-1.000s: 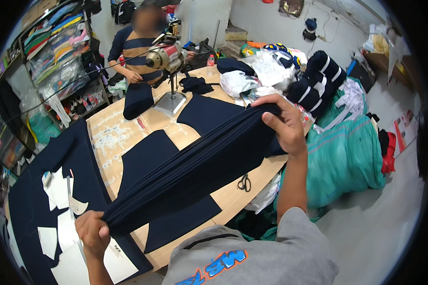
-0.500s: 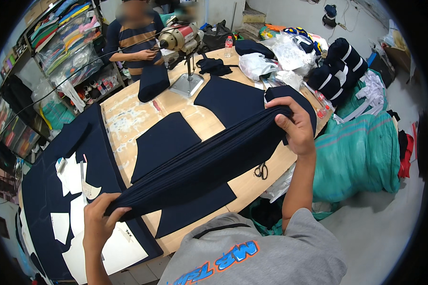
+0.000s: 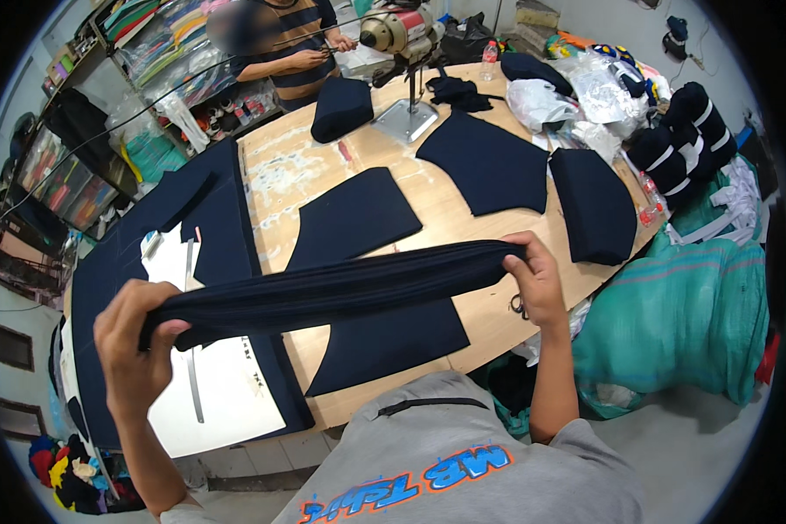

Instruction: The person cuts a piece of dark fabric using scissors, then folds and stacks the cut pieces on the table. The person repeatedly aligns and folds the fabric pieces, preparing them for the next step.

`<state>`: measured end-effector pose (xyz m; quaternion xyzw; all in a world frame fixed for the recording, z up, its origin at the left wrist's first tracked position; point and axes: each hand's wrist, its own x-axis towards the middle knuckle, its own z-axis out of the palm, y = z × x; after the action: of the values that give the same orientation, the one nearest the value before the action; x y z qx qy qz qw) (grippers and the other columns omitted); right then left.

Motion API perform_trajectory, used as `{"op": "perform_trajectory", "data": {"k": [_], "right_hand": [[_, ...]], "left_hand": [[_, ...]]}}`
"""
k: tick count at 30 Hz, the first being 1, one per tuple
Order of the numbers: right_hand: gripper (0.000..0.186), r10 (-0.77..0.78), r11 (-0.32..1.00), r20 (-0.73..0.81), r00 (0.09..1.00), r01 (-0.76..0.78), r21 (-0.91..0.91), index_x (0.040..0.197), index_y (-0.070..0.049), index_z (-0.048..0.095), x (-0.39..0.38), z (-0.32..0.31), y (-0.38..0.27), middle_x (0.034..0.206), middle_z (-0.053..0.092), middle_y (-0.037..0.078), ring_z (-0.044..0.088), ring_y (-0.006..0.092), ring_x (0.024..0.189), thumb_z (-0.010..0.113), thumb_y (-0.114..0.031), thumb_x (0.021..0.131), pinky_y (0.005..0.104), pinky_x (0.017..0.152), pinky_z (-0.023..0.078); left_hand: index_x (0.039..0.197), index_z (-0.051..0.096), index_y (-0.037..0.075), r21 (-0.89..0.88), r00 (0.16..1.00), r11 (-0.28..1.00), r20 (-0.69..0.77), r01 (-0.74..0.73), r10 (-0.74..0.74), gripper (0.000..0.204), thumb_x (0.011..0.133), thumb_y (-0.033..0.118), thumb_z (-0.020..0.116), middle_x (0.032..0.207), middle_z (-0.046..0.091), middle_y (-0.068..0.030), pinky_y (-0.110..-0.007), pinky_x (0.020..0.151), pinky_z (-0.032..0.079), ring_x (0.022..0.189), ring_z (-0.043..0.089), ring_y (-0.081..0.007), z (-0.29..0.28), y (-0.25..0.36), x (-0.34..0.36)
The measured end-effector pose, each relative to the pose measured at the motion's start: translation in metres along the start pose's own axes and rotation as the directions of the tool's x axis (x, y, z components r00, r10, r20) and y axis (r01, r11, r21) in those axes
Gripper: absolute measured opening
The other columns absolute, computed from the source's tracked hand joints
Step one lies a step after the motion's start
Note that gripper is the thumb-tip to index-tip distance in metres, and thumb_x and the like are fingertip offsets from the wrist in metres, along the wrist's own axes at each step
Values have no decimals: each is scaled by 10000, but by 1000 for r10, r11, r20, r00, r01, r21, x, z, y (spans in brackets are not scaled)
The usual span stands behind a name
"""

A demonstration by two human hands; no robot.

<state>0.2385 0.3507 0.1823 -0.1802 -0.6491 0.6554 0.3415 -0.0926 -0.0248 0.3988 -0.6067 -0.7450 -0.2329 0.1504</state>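
Note:
I hold a long stack of dark navy cut fabric pieces (image 3: 341, 293) stretched between both hands above the wooden cutting table (image 3: 463, 227). My left hand (image 3: 135, 349) grips its left end near the table's front left. Its right end is pinched by my right hand (image 3: 537, 279) over the table's front edge. The stack hangs level and is seen edge-on. Beneath it lie flat navy cut pieces (image 3: 358, 218), and another (image 3: 384, 345) sits close to me.
A thick layered navy fabric lay with white paper patterns (image 3: 210, 384) covers the table's left. A fabric cutting machine (image 3: 402, 35) stands at the far end, where another person (image 3: 279, 44) works. More navy stacks (image 3: 594, 205), scissors (image 3: 518, 306) and a green sack (image 3: 672, 314) are at right.
The stack has come down and toward me, turning from a broad slanted sheet into a level, narrow edge-on band. Both hands keep their grip on its ends.

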Motion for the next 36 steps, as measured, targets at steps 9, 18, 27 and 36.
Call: {"op": "perform_trajectory", "data": {"k": [9,18,27,36], "right_hand": [[486,-383,924,115,916,379,56,1441,-57,587,-33,105,62,1381,703,179,723,261,1238,770,101,1019,366,1053,581],[594,-497,833,428,755,553,-7,1472,-126,616,-19,146,25,1441,689,243,760,390,1227,802,91,951,439,973,651],[691,-486,812,345,803,561,-162,1555,-95,559,-16,156,23,1400,695,165,711,326,1206,894,-153,953,450,989,541],[796,-212,825,512,833,433,-363,1531,-99,560,-5,149,3,1242,761,136,730,319,1103,951,-366,891,458,1036,482]], "left_hand": [[1126,716,-14,365,997,931,70,8,-36,527,1017,491,820,1022,719,-117,-353,839,540,909,691,-247,-115,6,28],[1238,701,0,636,991,772,107,-5,-81,550,1104,534,706,1162,710,-134,-368,971,541,1081,690,-258,-215,17,3],[1212,722,-2,670,994,741,44,43,-97,533,1092,518,732,1145,736,-136,-383,989,553,1075,712,-282,-192,27,-3],[1121,751,-26,529,989,844,54,88,-137,483,1000,432,848,1008,759,-141,-388,860,571,928,731,-277,-139,45,0]]}}
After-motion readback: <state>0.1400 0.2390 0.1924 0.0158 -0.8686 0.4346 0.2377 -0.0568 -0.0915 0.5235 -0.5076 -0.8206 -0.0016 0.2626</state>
